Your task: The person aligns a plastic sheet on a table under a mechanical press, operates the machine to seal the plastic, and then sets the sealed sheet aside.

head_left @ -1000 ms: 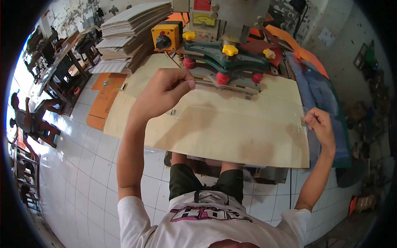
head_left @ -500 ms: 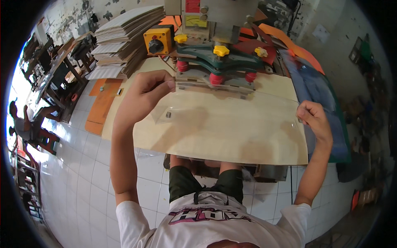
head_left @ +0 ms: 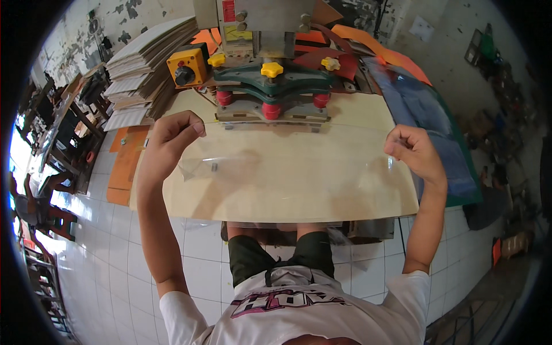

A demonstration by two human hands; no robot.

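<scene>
- I read the left hand (head_left: 169, 133) as closed, fingers curled and thumb pinched against the forefinger on the left edge of a clear plastic sheet (head_left: 287, 158).
- I read the right hand (head_left: 413, 150) as closed in a loose fist on the sheet's right edge; the fingertips are folded under, so the exact contact cannot be made out.
- The clear plastic sheet spans from one hand to the other, above the pale work table (head_left: 287, 195) and just in front of the press head. Its outline is hard to trace: only glare, a faint upper edge and a crumpled patch near the left hand mark it. I cannot tell whether its middle rests on the table or is lifted off it.
- A small dark speck (head_left: 214, 167) shows near the crumpled patch; I cannot tell what it is, nor whether it lies on the sheet or on the table.
- The press machine (head_left: 270, 86) stands at the table's far edge, with a green frame, yellow knobs and red cylinders. Its upper body is cut off by the top of the view.
- A yellow control box (head_left: 187, 67) sits to the left of the press, beside a stack of flat boards (head_left: 144, 75).
- Dark blue sheeting (head_left: 431, 121) lies to the right of the table, partly hidden by the right hand.
- My legs are mostly hidden under the table's near edge.
</scene>
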